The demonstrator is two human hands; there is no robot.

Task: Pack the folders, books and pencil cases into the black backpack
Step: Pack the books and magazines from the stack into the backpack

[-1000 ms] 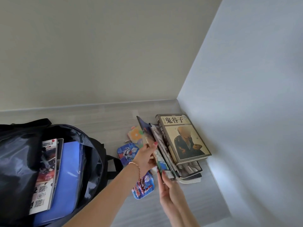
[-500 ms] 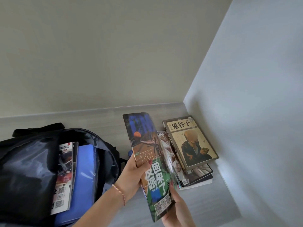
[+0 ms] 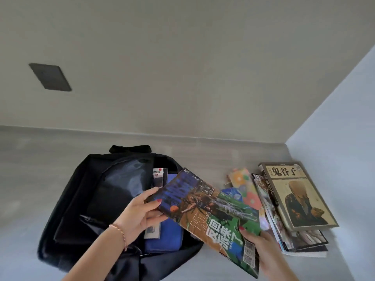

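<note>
Both hands hold a colourful magazine [image 3: 211,216] tilted over the right side of the open black backpack [image 3: 81,199]. My left hand [image 3: 140,213] grips its upper left edge; my right hand [image 3: 261,250] grips its lower right corner. Inside the backpack stand a blue folder [image 3: 166,238] and a thin magazine [image 3: 159,175]. To the right lies a stack of books and magazines [image 3: 300,238] topped by a tan hardcover book [image 3: 294,191]. A floral pencil case [image 3: 245,185] and a blue pencil case [image 3: 233,192] lie between stack and backpack, partly hidden by the held magazine.
Everything rests on a grey table [image 3: 40,169] set into a corner: a beige wall behind and a pale wall [image 3: 334,128] on the right. A dark square plate [image 3: 50,77] is fixed on the back wall.
The magazine came off the stack, was raised upright, and now tips leftward over the backpack opening. The view has swung left, bringing the whole backpack into sight.
</note>
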